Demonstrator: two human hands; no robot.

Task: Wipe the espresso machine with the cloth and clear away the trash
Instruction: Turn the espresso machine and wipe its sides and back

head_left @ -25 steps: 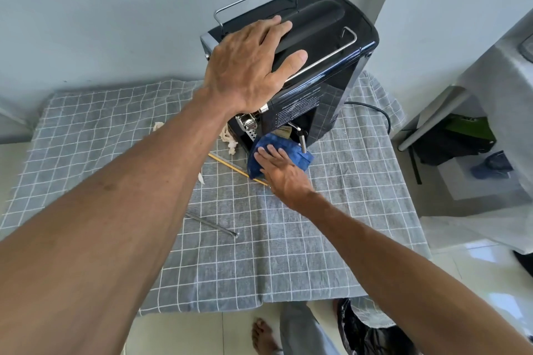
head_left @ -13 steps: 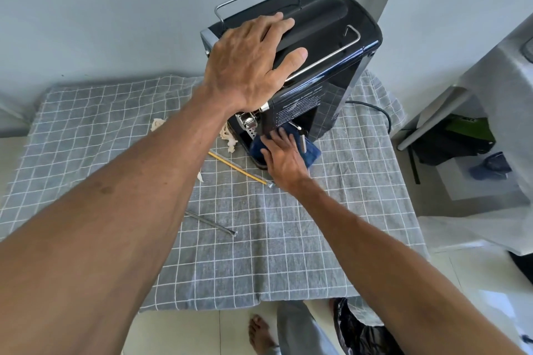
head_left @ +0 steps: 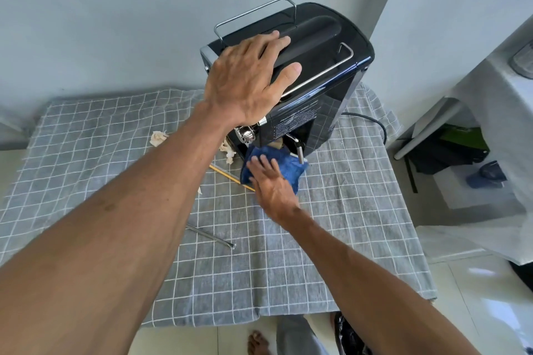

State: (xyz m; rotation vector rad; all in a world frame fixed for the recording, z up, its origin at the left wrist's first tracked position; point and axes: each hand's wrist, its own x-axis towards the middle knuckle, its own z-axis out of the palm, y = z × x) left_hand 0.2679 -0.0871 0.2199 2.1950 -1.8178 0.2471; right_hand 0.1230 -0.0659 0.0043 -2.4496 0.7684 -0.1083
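Cloth (head_left: 284,166) under your flat, open right hand (head_left: 274,184); left hand (head_left: 248,81), splayed, steadies the espresso machine (head_left: 314,66). Press evenly; scraps (head_left: 158,138) wait at nine o'clock.

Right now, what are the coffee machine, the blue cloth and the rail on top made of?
The machine looks like glossy black plastic: it reflects light like a mirror. The cloth looks like soft fabric, maybe microfibre: it folds and crumples under the right hand. The rail looks like shiny bare metal, probably steel wire: thin, silvery, with bright glints.
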